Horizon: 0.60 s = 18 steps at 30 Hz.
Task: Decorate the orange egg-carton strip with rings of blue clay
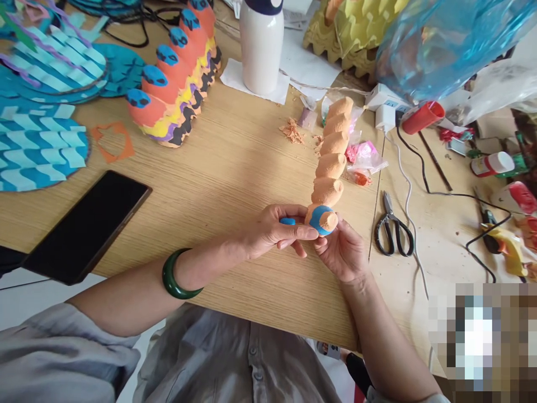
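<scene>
On the wooden table [226, 168], at far left, lie blue paper scales [42, 148] and a black phone [86, 224], with a painted body [172, 84] in orange, yellow and black just beyond them. Next comes the left hand [274, 229], a green bangle [178, 274] on its wrist: it is closed, pinching a small blue lump [287, 221] against the blue-patched end [321, 219] of a segmented orange body [329, 162]. That body rises tilted from between both hands, clear of the table. The right hand [342, 252] clenches the same end from below, its fingers curled around it. Orange crumbs [291, 131] lie beyond the hands; further right — well apart from them — rest black-handled scissors [392, 229] beside a white cable [406, 207].
</scene>
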{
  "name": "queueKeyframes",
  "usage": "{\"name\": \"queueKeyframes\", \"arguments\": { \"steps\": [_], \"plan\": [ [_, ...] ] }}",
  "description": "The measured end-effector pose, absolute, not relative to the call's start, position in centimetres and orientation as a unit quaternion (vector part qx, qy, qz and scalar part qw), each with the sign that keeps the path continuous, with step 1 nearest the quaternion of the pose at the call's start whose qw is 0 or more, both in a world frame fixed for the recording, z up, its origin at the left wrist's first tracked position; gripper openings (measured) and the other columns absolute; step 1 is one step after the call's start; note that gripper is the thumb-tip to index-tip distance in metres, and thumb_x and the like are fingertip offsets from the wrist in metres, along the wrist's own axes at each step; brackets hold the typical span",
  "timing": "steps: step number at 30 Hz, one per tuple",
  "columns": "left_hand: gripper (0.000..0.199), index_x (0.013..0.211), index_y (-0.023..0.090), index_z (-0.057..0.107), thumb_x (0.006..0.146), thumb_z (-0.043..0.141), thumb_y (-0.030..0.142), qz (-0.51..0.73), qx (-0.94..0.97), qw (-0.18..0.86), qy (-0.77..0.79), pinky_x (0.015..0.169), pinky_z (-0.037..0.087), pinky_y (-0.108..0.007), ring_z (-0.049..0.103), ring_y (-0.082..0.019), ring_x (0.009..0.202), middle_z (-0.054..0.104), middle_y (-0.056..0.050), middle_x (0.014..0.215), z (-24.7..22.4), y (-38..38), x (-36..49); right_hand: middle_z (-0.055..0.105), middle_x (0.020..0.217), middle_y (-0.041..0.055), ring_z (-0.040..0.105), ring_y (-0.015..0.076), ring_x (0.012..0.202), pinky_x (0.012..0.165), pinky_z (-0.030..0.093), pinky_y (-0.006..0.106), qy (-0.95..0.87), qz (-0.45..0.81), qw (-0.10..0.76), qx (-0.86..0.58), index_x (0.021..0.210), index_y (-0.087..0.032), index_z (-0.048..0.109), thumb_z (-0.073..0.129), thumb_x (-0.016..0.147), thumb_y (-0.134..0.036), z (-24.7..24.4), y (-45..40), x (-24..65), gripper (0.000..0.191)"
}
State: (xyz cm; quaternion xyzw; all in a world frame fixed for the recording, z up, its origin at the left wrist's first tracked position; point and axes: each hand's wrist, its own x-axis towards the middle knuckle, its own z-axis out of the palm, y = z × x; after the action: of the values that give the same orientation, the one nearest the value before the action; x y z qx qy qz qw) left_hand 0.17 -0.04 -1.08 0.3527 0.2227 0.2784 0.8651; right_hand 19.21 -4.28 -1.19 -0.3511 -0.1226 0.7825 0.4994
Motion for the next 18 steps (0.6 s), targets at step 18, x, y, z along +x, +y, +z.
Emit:
{"name": "queueKeyframes", "arguments": {
  "steps": [18],
  "plan": [
    [0.033, 0.076, 0.016, 0.068, 0.08, 0.086, 0.043, 0.255, 0.407, 0.849, 0.22, 0.058, 0.063, -0.026, 0.035, -0.002, 0.032, 0.045, 0.013, 0.038, 0.9, -0.1, -0.2, 0.067, 0.068, -0.0031, 0.057, 0.0101, 0.05, 0.044, 0.053, 0.022, -0.217, 0.744, 0.48, -0.412, 0.079, -0.023, 0.066, 0.086, 0.073, -0.047, -0.2, -4.7, 18.6, 0.031]
  ]
}}
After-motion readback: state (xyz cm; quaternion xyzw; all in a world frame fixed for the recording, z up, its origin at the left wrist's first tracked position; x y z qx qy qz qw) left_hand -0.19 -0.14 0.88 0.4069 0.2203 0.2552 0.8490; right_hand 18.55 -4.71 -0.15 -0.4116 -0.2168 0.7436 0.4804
